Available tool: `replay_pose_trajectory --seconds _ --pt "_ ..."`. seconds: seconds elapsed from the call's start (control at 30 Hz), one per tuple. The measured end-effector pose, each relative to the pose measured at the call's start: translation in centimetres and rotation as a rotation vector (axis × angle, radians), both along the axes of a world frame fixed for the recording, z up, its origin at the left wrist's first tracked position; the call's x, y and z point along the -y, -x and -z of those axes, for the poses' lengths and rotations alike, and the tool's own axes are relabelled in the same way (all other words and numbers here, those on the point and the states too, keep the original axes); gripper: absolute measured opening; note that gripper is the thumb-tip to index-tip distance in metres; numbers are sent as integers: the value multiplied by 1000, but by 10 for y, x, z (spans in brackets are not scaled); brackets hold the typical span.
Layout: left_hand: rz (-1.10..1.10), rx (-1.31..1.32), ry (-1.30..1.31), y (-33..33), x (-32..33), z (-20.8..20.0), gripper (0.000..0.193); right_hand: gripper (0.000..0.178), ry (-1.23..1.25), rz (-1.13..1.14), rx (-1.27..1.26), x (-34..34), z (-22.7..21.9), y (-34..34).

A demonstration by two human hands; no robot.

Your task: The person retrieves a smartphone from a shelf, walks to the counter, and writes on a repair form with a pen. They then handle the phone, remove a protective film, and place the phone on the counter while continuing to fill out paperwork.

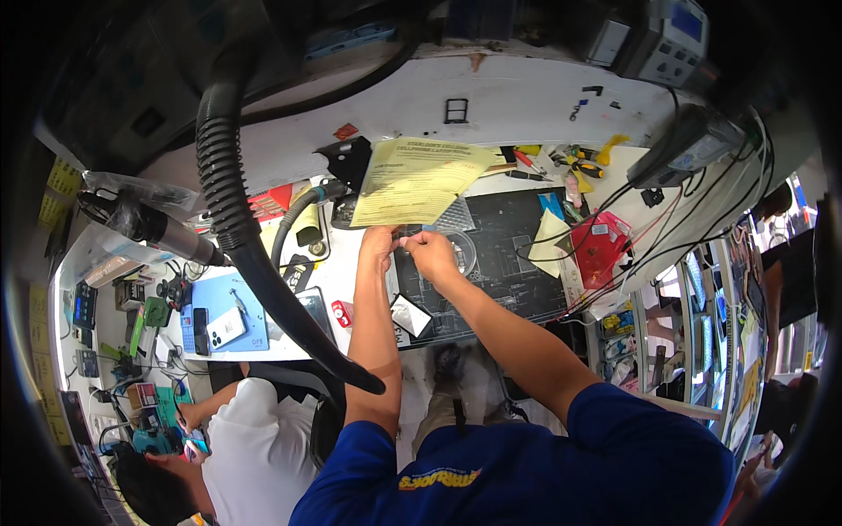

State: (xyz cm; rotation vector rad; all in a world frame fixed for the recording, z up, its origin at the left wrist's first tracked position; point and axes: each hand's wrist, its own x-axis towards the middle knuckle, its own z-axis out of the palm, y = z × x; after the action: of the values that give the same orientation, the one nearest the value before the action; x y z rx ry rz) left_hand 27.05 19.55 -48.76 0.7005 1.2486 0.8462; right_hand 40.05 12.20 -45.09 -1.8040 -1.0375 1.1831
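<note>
At frame centre, the left hand and right hand sit below a paper sheet, near the work mat's left edge. A packet lies at its right edge; leftward, a phone rests on a pad.

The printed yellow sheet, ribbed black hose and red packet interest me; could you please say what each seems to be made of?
The printed yellow sheet: matte paper, judging by its thin, slightly wavy edges. The ribbed black hose: probably flexible plastic or rubber, slightly shiny, given its curve and highlights. The red packet: likely thin, shiny plastic film, from its highlights and creases.
</note>
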Motion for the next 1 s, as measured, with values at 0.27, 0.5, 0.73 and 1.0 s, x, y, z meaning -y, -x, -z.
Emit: replay_pose_trajectory --seconds 0.27,0.5,0.73,1.0 --pt "-96 -168 -140 -23 -6 16 30 31 -65 -232 586 -21 0 -22" --pt "-82 -248 -615 -3 11 55 44 39 -248 -380 410 5 -40 -33" --pt "51 186 -468 -126 212 -109 44 28 -437 -329 56 215 -114 -169" --pt "763 363 -653 -334 435 -163 24 21 -186 242 12 552 -195 -325"
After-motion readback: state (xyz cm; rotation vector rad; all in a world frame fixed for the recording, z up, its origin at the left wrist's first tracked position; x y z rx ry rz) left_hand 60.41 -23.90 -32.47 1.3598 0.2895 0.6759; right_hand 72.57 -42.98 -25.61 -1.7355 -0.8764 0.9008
